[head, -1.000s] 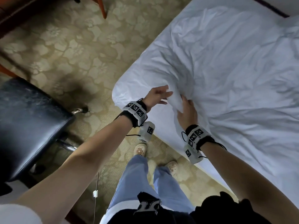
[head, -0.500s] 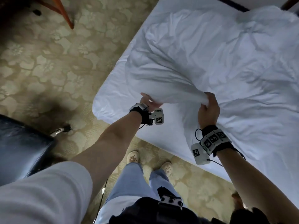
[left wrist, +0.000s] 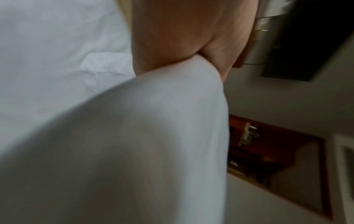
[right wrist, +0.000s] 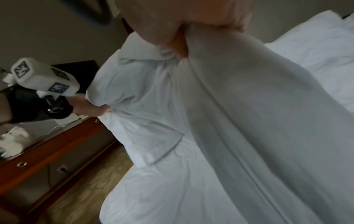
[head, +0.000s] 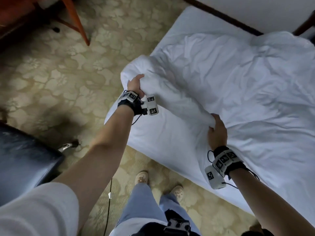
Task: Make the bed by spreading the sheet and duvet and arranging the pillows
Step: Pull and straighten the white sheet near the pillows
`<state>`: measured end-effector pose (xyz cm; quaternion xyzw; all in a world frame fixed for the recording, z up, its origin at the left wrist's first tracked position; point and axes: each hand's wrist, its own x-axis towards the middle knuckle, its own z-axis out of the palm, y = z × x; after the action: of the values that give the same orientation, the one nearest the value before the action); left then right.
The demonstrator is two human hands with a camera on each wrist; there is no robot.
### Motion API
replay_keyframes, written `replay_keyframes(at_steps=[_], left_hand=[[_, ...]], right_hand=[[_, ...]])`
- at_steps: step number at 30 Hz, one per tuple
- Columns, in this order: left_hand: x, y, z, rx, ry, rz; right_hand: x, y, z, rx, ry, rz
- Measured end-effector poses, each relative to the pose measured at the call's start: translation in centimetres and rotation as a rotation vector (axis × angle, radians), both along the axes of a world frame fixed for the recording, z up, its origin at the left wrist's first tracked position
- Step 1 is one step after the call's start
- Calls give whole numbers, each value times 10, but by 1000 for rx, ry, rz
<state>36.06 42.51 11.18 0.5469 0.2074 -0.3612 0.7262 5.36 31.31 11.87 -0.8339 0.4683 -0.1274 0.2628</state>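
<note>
Head view: the duvet (head: pixel 221 86) edge is now lifted off the bed (head: pixel 153 138), gripped in the left hand (head: pixel 135 86) and right hand (head: pixel 217 132), which are drawn further apart than a second ago. Between the grips a taut ridge is formed, so spreading is judged under way.

Dim, soft room light; the white cotton duvet (head: pixel 230 86) glows brightest, folds faintly shadowed. Both wrist views are motion-blurred and grainy; the head view bends at its edges.
</note>
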Motion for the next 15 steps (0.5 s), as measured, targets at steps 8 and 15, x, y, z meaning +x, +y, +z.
replay_keyframes(at_steps=[8, 15], left_hand=[[31, 115, 28, 207, -610, 145], [-5, 214, -51, 478, -302, 260]], right_hand=[[56, 68, -23, 46, 230, 359], [65, 101, -54, 134, 415, 507]])
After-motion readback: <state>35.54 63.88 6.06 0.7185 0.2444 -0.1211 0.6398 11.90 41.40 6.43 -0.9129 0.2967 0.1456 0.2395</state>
